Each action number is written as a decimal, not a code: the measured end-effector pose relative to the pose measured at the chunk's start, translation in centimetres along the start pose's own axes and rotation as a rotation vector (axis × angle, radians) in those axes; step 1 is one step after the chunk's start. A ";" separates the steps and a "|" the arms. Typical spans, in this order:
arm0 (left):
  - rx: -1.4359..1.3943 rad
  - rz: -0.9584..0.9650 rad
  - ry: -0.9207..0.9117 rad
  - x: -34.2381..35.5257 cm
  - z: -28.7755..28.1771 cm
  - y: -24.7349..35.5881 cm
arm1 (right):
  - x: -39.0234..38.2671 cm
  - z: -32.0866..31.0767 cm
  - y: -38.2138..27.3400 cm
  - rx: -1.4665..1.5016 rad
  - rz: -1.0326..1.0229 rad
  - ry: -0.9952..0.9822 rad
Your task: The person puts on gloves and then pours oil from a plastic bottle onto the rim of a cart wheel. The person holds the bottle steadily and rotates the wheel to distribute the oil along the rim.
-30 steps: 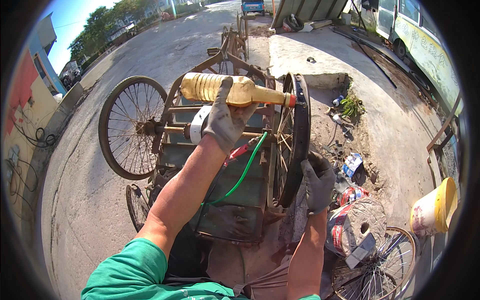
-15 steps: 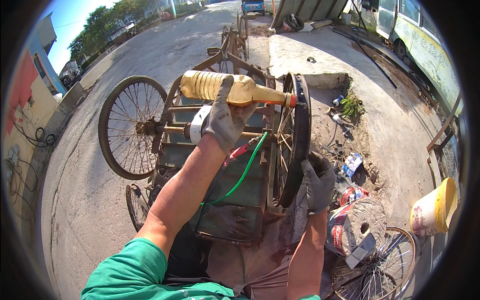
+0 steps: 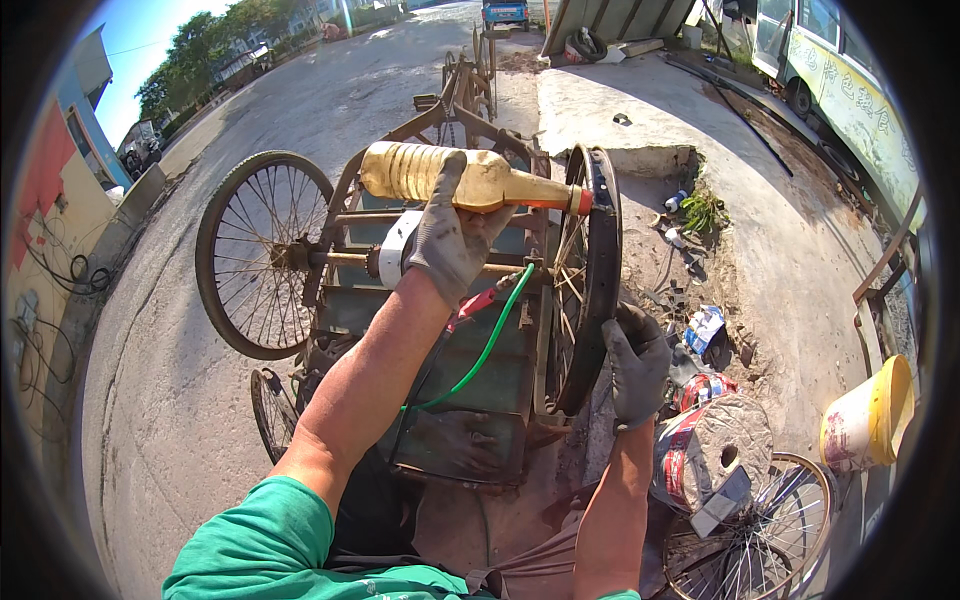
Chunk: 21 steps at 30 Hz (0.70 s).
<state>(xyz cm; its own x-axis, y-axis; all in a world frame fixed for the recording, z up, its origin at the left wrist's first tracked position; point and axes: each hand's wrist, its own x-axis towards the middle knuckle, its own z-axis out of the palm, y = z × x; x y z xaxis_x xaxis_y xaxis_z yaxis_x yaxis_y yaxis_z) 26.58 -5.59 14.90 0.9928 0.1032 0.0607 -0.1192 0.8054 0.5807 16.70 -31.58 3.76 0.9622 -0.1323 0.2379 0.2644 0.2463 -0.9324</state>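
Head view looking down on an upturned cargo tricycle (image 3: 440, 400) lying on the concrete ground (image 3: 170, 420), wheels in the air. Left hand (image 3: 450, 245), gloved, gripping a yellowish plastic bottle (image 3: 450, 175) around its middle, holding it level, orange spout (image 3: 560, 197) pointing right and almost touching the rim of the right-hand wheel (image 3: 590, 280). Right hand (image 3: 635, 365), also gloved, closing over the lower edge of that same wheel, fingers curling round tyre and rim. Left-hand wheel (image 3: 262, 255) standing free, well apart from both hands, joined by the axle (image 3: 350, 258) running under the bottle. Green hose (image 3: 480, 350) trailing down from near the left wrist across the cart bed.

Judging from the pose: dosing liquid from the bottle onto the rim or spokes while steadying the wheel, somewhere mid-way through that step; whether anything is actually flowing cannot be told.

Calling next, probably, for turning the wheel a little with the right hand so a fresh stretch comes under the spout, keeping the bottle tipped only slightly and the spout close to the metal to avoid spilling.

Lying nearby on the right: a wire-mesh drum (image 3: 715, 450), a loose spoked wheel (image 3: 750, 530), a yellow-and-white bucket (image 3: 865, 420), scattered litter (image 3: 700, 330).
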 end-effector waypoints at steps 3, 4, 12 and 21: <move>-0.007 -0.006 -0.001 0.1 -0.1 -0.1 | 0.0 0.0 0.2 0.021 -0.015 0.003; -0.012 -0.007 -0.005 0.2 -0.1 -0.1 | 0.1 -0.1 0.3 0.029 -0.021 0.005; -0.055 -0.018 -0.027 -0.1 -0.3 -0.2 | -1.8 -3.9 -0.6 -0.493 0.176 -0.240; -0.076 -0.038 -0.040 -0.6 -0.5 -0.2 | -1.9 -3.8 -0.5 -0.371 0.201 -0.276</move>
<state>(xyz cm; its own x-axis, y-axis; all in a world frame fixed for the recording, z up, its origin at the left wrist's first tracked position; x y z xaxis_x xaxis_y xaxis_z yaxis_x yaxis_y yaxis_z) 26.01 -5.52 14.39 0.9961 0.0496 0.0734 -0.0807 0.8504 0.5200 14.45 -35.09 2.75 0.9863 0.1539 0.0595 0.0790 -0.1238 -0.9892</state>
